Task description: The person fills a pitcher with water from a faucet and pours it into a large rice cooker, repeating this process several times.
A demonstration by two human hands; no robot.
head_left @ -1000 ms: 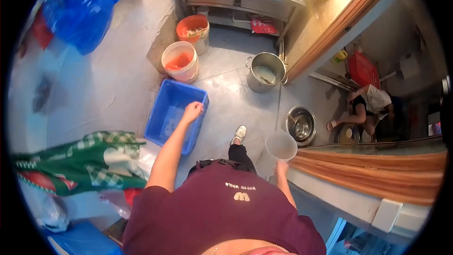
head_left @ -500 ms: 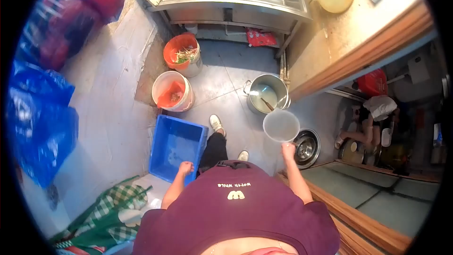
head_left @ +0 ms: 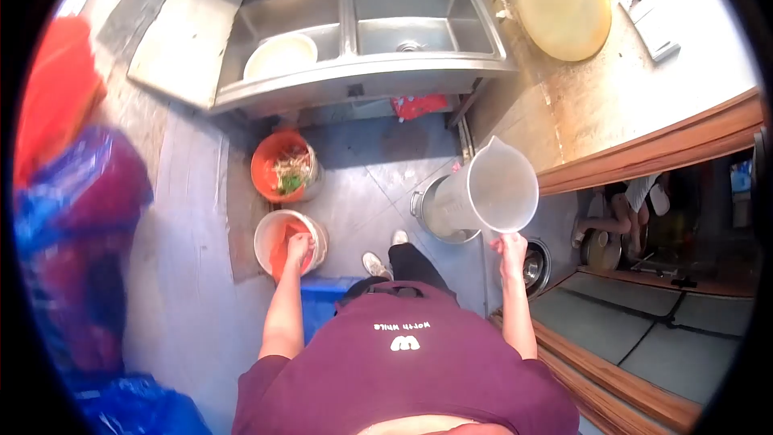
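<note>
Right hand (head_left: pixel 509 246) grips a clear jug (head_left: pixel 493 189), seemingly empty, tipped above the steel pot (head_left: pixel 419 211) on the floor. Left hand (head_left: pixel 299 246) hangs over a white bucket (head_left: pixel 259 240); its grip is unclear.

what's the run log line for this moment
left hand: by white bucket | right hand: holds plastic jug raised | steel pot: on floor

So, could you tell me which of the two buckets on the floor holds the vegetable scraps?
The orange bucket, the one nearer the sink. The white bucket by the left hand shows only its orange liner.
</note>
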